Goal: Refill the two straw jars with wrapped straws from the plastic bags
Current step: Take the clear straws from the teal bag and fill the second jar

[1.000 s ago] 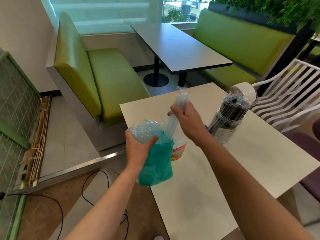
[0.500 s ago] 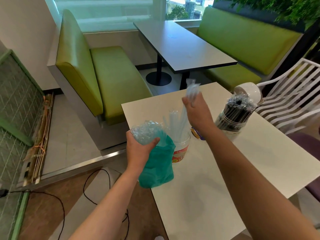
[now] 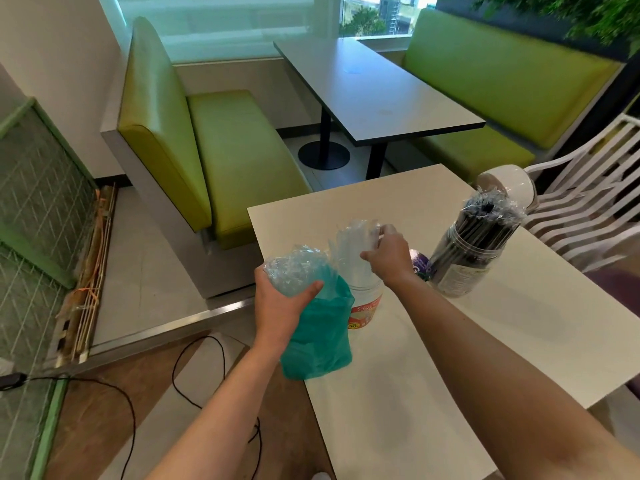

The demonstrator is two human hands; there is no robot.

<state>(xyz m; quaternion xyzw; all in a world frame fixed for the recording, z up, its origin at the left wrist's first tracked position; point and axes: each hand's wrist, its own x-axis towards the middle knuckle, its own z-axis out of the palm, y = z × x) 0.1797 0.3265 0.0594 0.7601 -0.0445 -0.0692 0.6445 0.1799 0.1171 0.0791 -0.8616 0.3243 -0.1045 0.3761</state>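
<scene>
The left hand [image 3: 280, 299] grips the crumpled clear top of a teal plastic bag [image 3: 318, 337] at the near-left edge of the white table [image 3: 415, 375]. Just beside it stands a clear jar [image 3: 363, 306] with a red and orange label, holding clear wrapped straws [image 3: 349, 247]. The right hand [image 3: 388, 258] curls around their tops. To the right, a second jar [image 3: 464, 268] holds black straws [image 3: 485, 223], with a white lid [image 3: 509, 181] behind it.

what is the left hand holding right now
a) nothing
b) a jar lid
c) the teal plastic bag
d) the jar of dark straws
c: the left hand grips the crumpled neck of the teal plastic bag at the table's near-left edge, while the jar of dark straws stands apart on the table, untouched.
</scene>
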